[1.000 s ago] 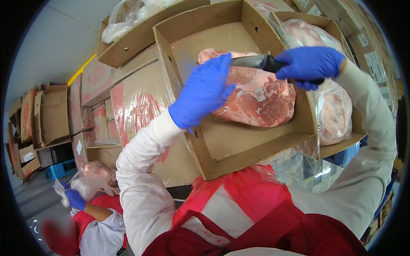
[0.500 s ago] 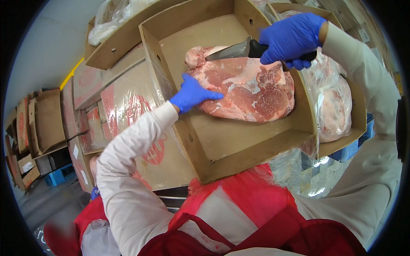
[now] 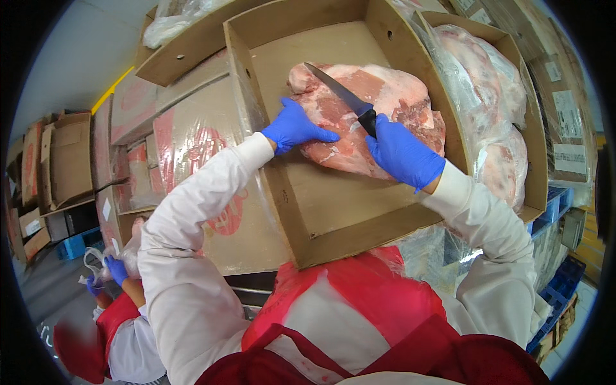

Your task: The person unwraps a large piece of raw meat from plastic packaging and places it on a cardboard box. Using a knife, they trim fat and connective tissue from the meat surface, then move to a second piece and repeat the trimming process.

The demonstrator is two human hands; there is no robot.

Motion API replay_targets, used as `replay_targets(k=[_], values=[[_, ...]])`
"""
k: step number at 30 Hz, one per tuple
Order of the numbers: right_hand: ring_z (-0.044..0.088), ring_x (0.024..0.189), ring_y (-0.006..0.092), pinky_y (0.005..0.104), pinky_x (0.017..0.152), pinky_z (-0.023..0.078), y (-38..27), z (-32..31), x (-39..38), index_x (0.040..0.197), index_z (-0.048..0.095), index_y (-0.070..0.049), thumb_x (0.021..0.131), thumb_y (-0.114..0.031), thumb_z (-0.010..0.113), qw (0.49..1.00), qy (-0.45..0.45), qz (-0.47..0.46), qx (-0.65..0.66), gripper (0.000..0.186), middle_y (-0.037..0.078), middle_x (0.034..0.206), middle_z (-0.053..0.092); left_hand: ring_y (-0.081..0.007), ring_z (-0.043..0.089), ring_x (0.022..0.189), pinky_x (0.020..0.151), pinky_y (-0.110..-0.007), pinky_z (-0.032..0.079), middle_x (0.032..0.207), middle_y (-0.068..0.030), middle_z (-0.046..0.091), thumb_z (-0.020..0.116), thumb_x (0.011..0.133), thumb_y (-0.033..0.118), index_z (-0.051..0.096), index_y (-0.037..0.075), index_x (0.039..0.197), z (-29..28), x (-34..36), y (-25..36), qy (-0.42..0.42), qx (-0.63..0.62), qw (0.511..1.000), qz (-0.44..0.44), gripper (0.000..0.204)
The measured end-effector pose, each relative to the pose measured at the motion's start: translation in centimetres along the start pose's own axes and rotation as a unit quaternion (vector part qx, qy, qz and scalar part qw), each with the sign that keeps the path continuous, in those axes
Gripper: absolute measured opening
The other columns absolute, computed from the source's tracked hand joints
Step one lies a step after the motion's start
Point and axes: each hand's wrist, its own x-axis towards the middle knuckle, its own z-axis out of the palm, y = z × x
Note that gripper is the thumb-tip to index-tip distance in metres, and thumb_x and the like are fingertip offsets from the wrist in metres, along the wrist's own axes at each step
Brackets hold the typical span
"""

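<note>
A large slab of raw pink meat (image 3: 391, 106) lies in an open cardboard box (image 3: 333, 212) in front of me. My left hand (image 3: 295, 125), in a blue glove, presses flat on the meat's near-left edge. My right hand (image 3: 404, 154), also blue-gloved, grips the black handle of a knife (image 3: 340, 96). Its long dark blade lies across the top of the meat and points up and to the left. Both sleeves are white, and a red apron covers my front.
A second box (image 3: 532, 160) at the right holds plastic-wrapped meat (image 3: 494, 109). Closed wrapped cartons (image 3: 186, 147) are stacked at the left, with empty open boxes (image 3: 61, 157) beyond. A co-worker in red (image 3: 109, 333) with a blue glove (image 3: 115, 269) stands at lower left. Blue pallets (image 3: 564, 282) sit at right.
My right hand has come down and toward me with the knife, so the blade now lies across the meat. My left hand has stayed on the meat's left edge.
</note>
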Motion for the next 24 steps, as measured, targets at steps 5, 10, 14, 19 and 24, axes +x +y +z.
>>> replay_targets(k=[5, 10, 14, 19, 24], values=[[0.058, 0.050, 0.0163, 0.0309, 0.043, 0.047, -1.9, -11.6, 4.6, 0.101, 0.053, -0.001, 0.093, -0.033, 0.052, 0.929, -0.298, 0.200, 0.093, 0.033, 0.009, 0.068, 0.057, -0.0311, 0.053, 0.117, 0.098, -0.033, 0.044, 0.129, -0.0323, 0.045, 0.093, 0.043, 0.051, 0.012, -0.028, 0.128, -0.4, 1.6, -1.9, -0.015, 0.054, 0.998, -0.011, 0.141], [0.048, 0.041, 0.0113, 0.0276, 0.035, 0.042, -2.2, -17.9, 9.9, 0.108, 0.052, -0.004, 0.089, -0.031, 0.059, 0.886, -0.402, 0.233, 0.001, 0.033, 0.006, 0.064, 0.052, -0.0300, 0.053, 0.116, 0.097, -0.032, 0.045, 0.126, -0.0308, 0.048, 0.092, 0.044, 0.052, 0.019, -0.027, 0.127, -0.5, 1.0, -1.1, -0.004, 0.027, 0.998, -0.049, 0.137], [0.044, 0.038, 0.0103, 0.0267, 0.033, 0.038, -3.5, -20.1, 13.8, 0.107, 0.052, -0.004, 0.089, -0.028, 0.060, 0.848, -0.432, 0.305, -0.039, 0.031, 0.006, 0.059, 0.049, -0.0297, 0.053, 0.115, 0.096, -0.032, 0.045, 0.125, -0.0307, 0.048, 0.093, 0.044, 0.050, 0.025, -0.026, 0.125, -1.0, 0.5, 1.0, -0.019, 0.017, 0.999, -0.020, 0.130], [0.056, 0.042, 0.0155, 0.0295, 0.035, 0.047, -7.5, -17.7, 12.6, 0.108, 0.052, -0.002, 0.090, -0.027, 0.057, 0.887, -0.395, 0.203, -0.129, 0.031, 0.010, 0.060, 0.057, -0.0281, 0.055, 0.112, 0.095, -0.032, 0.046, 0.123, -0.0283, 0.052, 0.091, 0.050, 0.048, 0.042, -0.020, 0.123, -0.2, 1.6, -2.2, -0.071, -0.019, 0.997, 0.007, 0.112], [0.061, 0.047, 0.0222, 0.0344, 0.039, 0.049, -3.7, -12.6, 6.3, 0.098, 0.051, 0.003, 0.091, -0.025, 0.052, 0.917, -0.353, 0.187, 0.004, 0.029, 0.013, 0.063, 0.058, -0.0348, 0.050, 0.119, 0.101, -0.031, 0.039, 0.129, -0.0366, 0.044, 0.086, 0.040, 0.066, 0.037, -0.027, 0.123, -0.9, 1.2, -1.7, -0.102, 0.021, 0.994, -0.019, 0.134]])
